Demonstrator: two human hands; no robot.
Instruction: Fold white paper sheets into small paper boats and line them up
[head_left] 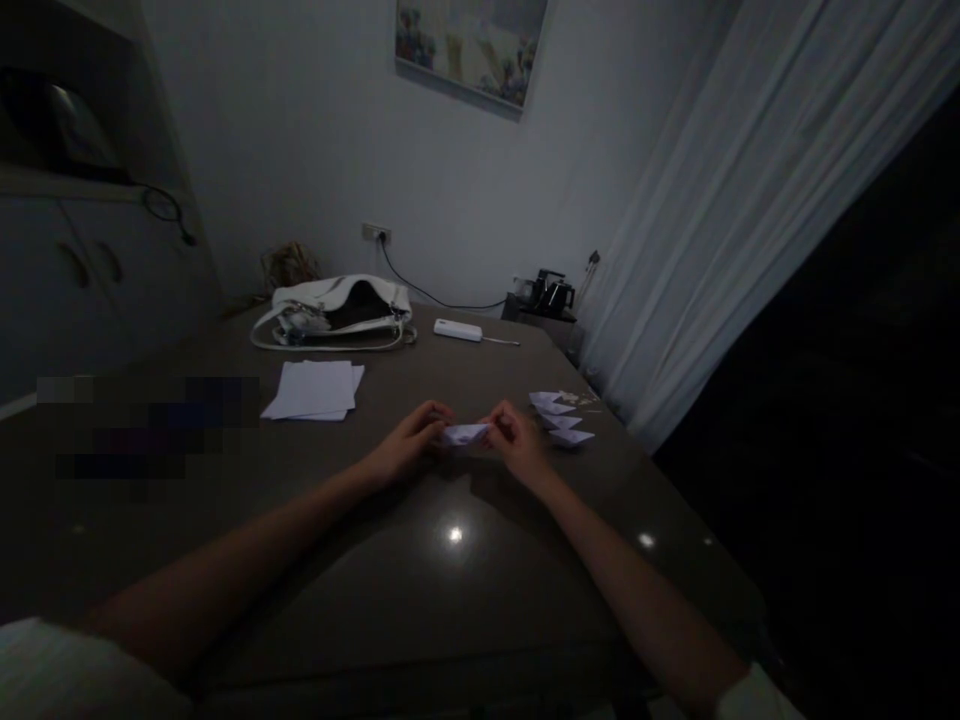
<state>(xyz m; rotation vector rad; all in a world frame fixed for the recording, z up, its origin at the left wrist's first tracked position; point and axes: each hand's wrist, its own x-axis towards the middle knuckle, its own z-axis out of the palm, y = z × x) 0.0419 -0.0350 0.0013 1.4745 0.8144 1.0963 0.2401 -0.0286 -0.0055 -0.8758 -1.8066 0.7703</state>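
Observation:
A small folded paper boat (465, 435) is held just above the table between my two hands. My left hand (409, 440) is closed on its left end, thumb and fingers pinching the paper. At the other end, my right hand (517, 440) pinches the paper between thumb and fingertips. Right of that hand, several folded paper boats (570, 438) stand in a row. A stack of white paper sheets (311, 390) lies flat to the left, beyond my left hand.
A white handbag (337, 310) sits at the back of the dark table (450, 600). Near it lies a white device with a strap (457, 330). Small scraps (577, 398) lie beside the boats. A kettle (559, 296) stands at the back right, by a white curtain (690, 200).

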